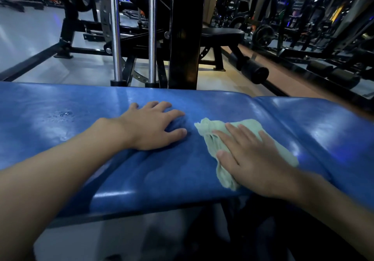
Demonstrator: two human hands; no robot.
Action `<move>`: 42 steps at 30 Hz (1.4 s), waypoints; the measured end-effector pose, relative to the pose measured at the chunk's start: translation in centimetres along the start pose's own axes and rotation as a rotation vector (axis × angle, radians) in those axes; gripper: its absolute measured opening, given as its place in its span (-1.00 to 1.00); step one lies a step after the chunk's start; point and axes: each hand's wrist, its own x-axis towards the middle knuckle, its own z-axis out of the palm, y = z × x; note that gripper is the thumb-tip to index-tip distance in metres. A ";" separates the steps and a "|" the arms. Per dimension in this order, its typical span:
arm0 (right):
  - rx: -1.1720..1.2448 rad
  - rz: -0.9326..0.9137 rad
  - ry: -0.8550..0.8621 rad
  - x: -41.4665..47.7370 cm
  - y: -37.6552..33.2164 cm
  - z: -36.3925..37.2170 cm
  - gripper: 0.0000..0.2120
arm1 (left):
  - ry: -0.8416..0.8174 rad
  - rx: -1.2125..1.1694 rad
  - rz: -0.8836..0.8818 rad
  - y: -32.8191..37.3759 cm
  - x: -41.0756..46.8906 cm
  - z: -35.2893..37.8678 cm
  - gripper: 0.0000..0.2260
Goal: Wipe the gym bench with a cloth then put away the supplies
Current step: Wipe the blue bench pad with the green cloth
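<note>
Wiping is in hand: the right hand (pixel 253 159), its grip flat and straight-fingered, presses the green cloth (pixel 250 124) onto the blue tabletop (pixel 162 175) at three o'clock of the flat, empty left hand (pixel 149 127), and the next stroke probably needs to reach the droplets (pixel 64 114) at nine o'clock.

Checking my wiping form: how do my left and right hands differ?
The left hand rests bare on the blue bench, fingers spread; the right hand presses the green cloth, fingers together. The left hand lies nearer the far edge than the right hand. Both face palm down.
</note>
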 end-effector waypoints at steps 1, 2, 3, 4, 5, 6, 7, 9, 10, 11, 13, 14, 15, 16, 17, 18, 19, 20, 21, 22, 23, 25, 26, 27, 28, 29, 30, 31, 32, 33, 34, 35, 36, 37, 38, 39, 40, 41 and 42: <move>-0.024 -0.004 -0.021 -1.1 0.0 0.0 -0.18 | -0.003 0.001 -0.004 -0.2 -0.1 -0.1 -0.40; -0.030 -0.007 -0.042 -1.8 0.0 -0.1 -0.19 | -0.011 0.002 -0.008 -0.4 -0.2 -0.1 -0.40; -0.023 -0.008 -0.057 -2.0 0.0 0.0 -0.20 | -0.022 0.003 -0.011 -0.6 -0.3 -0.1 -0.40; -0.009 -0.006 -0.057 -1.9 -0.1 -0.1 -0.21 | -0.036 0.004 -0.013 -0.8 -0.4 0.0 -0.39; 0.006 -0.002 -0.051 -1.3 -0.1 -0.2 -0.22 | -0.047 0.009 -0.012 -1.0 -0.5 0.0 -0.38; 0.021 0.000 -0.047 -0.6 -0.2 -0.3 -0.22 | -0.054 0.014 -0.010 -1.2 -0.6 0.1 -0.38; 0.041 0.002 -0.051 0.5 -0.2 -0.4 -0.22 | -0.052 0.018 -0.006 -1.3 -0.7 0.2 -0.39; 0.063 -0.002 -0.069 3.4 -0.3 -0.4 -0.22 | -0.039 0.030 0.003 -1.3 -0.6 0.3 -0.39; 0.060 -0.005 -0.075 5.2 -0.3 -0.3 -0.23 | -0.033 0.038 0.008 -1.3 -0.6 0.3 -0.39; 0.052 0.004 -0.078 7.1 -0.4 -0.3 -0.26 | -0.027 0.043 0.013 -1.3 -0.6 0.4 -0.39; 0.069 0.055 -0.067 11.4 -0.7 -0.2 -0.41 | -0.020 0.044 0.020 -1.4 -0.5 0.7 -0.38; 0.078 0.071 -0.057 13.6 -0.8 -0.1 -0.44 | -0.013 0.044 0.024 -1.5 -0.5 0.8 -0.36; 0.081 0.077 -0.052 15.6 -1.0 -0.1 -0.45 | -0.002 0.045 0.032 -1.6 -0.5 0.8 -0.33; 0.075 0.075 -0.053 17.6 -1.2 -0.2 -0.44 | 0.009 0.046 0.037 -1.7 -0.4 0.9 -0.30; 0.073 0.075 -0.056 19.2 -1.3 -0.3 -0.42 | 0.017 0.050 0.043 -1.7 -0.4 1.0 -0.28; 0.078 0.078 -0.058 20.4 -1.5 -0.5 -0.41 | 0.025 0.054 0.045 -1.7 -0.4 1.0 -0.26; 0.088 0.087 -0.061 21.4 -1.7 -0.7 -0.40 | 0.033 0.055 0.045 -1.7 -0.4 1.1 -0.26; 0.095 0.097 -0.064 22.1 -1.8 -0.8 -0.39 | 0.039 0.054 0.043 -1.7 -0.4 1.1 -0.26; 0.097 0.100 -0.068 22.3 -1.9 -0.9 -0.39 | 0.037 0.051 0.041 -1.7 -0.4 1.0 -0.26; 0.100 0.098 -0.071 22.2 -2.0 -0.9 -0.39 | 0.026 0.046 0.037 -1.6 -0.4 0.9 -0.26; 0.102 0.092 -0.068 21.9 -2.0 -0.8 -0.39 | 0.011 0.039 0.033 -1.6 -0.5 0.8 -0.27; 0.101 0.083 -0.052 20.4 -1.8 -0.3 -0.39 | -0.019 0.028 0.021 -1.5 -0.6 0.5 -0.35; 0.098 0.082 -0.047 19.3 -1.8 -0.1 -0.40 | -0.031 0.023 0.015 -1.5 -0.6 0.4 -0.39; 0.093 0.076 -0.046 17.9 -1.8 0.0 -0.41 | -0.037 0.018 0.010 -1.4 -0.6 0.2 -0.40; 0.088 0.063 -0.042 16.3 -1.8 0.2 -0.41 | -0.041 0.015 0.008 -1.4 -0.6 0.2 -0.40; 0.085 0.046 -0.032 14.4 -1.9 0.3 -0.42 | -0.040 0.010 0.008 -1.4 -0.6 0.1 -0.41; 0.084 0.030 -0.023 12.3 -1.9 0.3 -0.40 | -0.037 0.001 0.009 -1.5 -0.7 0.1 -0.41; 0.086 0.011 -0.017 10.1 -1.8 0.4 -0.36 | -0.031 -0.008 0.009 -1.5 -0.7 0.1 -0.42; 0.083 -0.015 -0.011 7.9 -1.8 0.4 -0.29 | -0.025 -0.014 0.007 -1.5 -0.8 0.2 -0.42; 0.069 -0.044 -0.005 5.8 -1.8 0.4 -0.23 | -0.018 -0.016 0.006 -1.6 -0.9 0.1 -0.43; 0.041 -0.062 0.001 3.8 -1.7 0.3 -0.20 | -0.013 -0.016 0.003 -1.7 -1.0 0.1 -0.43; 0.006 -0.067 0.002 2.2 -1.7 0.3 -0.19 | -0.009 -0.015 -0.003 -1.8 -1.2 0.0 -0.43; -0.025 -0.066 -0.005 0.9 -1.7 0.2 -0.19 | -0.005 -0.011 -0.009 -2.0 -1.3 -0.1 -0.43; -0.031 -0.067 -0.021 -0.2 -1.8 0.0 -0.19 | -0.003 -0.008 -0.018 -2.2 -1.5 -0.2 -0.42; -0.019 -0.069 -0.041 -0.8 -1.9 -0.2 -0.20 | -0.007 -0.007 -0.029 -2.4 -1.7 -0.2 -0.41; -0.003 -0.072 -0.054 -0.9 -1.9 -0.3 -0.21 | -0.019 -0.009 -0.037 -2.6 -1.8 -0.2 -0.39; 0.010 -0.075 -0.056 -0.5 -1.9 -0.4 -0.21 | -0.036 -0.016 -0.043 -2.8 -2.0 -0.1 -0.37; 0.025 -0.074 -0.053 0.2 -1.9 -0.5 -0.22 | -0.050 -0.024 -0.044 -3.0 -2.0 0.0 -0.35; 0.036 -0.074 -0.048 1.3 -2.0 -0.6 -0.20 | -0.056 -0.026 -0.042 -3.1 -2.1 0.0 -0.35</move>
